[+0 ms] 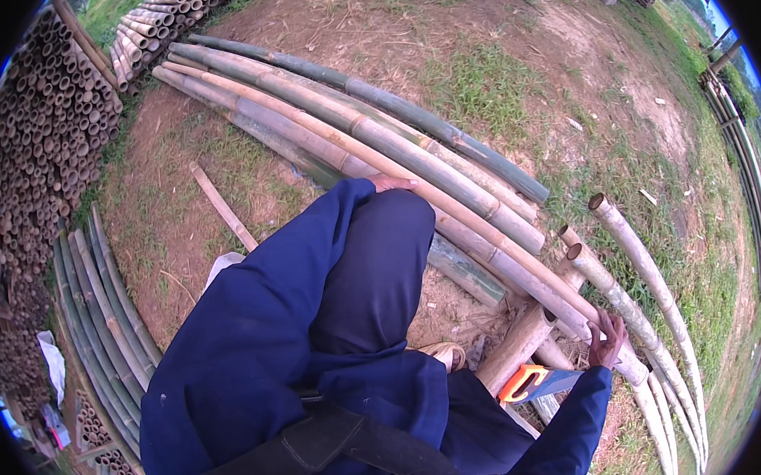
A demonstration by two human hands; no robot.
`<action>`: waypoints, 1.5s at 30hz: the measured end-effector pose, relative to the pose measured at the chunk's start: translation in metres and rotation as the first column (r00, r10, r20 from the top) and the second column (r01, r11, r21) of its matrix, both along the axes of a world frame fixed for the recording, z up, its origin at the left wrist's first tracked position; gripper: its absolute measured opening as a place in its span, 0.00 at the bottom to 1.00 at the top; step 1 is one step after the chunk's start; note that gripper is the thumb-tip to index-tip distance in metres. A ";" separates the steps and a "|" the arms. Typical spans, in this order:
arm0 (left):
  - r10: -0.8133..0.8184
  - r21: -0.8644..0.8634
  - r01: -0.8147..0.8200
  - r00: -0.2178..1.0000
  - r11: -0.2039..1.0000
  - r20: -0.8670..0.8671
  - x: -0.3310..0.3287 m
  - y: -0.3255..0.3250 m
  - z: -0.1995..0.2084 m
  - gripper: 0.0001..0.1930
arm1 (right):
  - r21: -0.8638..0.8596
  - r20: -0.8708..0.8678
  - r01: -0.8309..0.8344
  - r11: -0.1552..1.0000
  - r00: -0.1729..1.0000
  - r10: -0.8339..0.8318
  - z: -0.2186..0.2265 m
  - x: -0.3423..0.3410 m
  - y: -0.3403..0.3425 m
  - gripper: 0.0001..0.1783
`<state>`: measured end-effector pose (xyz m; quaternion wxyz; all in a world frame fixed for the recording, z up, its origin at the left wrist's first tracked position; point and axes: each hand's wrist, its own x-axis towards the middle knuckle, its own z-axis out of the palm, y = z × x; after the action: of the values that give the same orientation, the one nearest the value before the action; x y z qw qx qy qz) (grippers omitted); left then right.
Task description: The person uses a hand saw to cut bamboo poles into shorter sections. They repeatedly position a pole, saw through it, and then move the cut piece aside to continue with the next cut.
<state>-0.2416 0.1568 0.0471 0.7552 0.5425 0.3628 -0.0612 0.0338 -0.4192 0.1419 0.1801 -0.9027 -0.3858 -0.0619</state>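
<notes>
A long, thin tan bamboo pole (476,227) lies along the top of several thicker bamboo poles (374,136), in front of me. My left hand (392,182) is on it beside my bent knee, closed around it as far as I can see; the knee and sleeve hide part of that hand. At the pole's near right end, my right hand (609,343) has its fingers closed on it. Just below the right hand is a handsaw (537,383) with an orange and black handle; its blade runs toward my right sleeve.
Cut bamboo lengths (614,288) stick out at right, beside a thick bamboo support (516,349). Green poles (97,298) lie at left, below a tall stack of bamboo (38,128). A bamboo strip (222,205) rests on the grassy dirt (493,82).
</notes>
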 end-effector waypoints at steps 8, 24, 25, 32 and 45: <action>-0.065 0.049 0.064 0.998 0.997 0.006 0.003 -0.018 0.007 0.23 | -0.012 0.042 0.007 1.000 0.999 -0.006 0.009 0.017 -0.024 0.26; -0.501 0.127 0.569 0.793 0.812 -0.347 0.063 0.042 0.071 0.24 | -0.227 -0.044 0.039 0.973 0.998 -0.050 -0.050 0.027 -0.029 0.23; -0.530 0.204 0.614 0.774 0.763 -0.348 0.082 0.032 0.070 0.24 | -0.243 -0.086 0.065 0.968 0.992 -0.088 -0.053 0.028 -0.031 0.22; -0.654 0.899 0.436 0.669 -0.039 -0.352 0.177 -0.161 0.063 0.33 | -0.234 -0.082 0.119 0.965 0.987 -0.142 -0.069 0.034 -0.014 0.24; -0.654 0.835 0.324 0.520 -0.444 -0.549 0.230 -0.307 -0.021 0.36 | -0.299 0.025 0.083 0.951 0.997 -0.079 -0.086 0.020 -0.021 0.43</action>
<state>-0.0113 -0.1501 0.0259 0.0193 0.9904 -0.1169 -0.0714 0.0535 -0.4406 0.0561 0.0360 -0.9343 -0.3544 -0.0157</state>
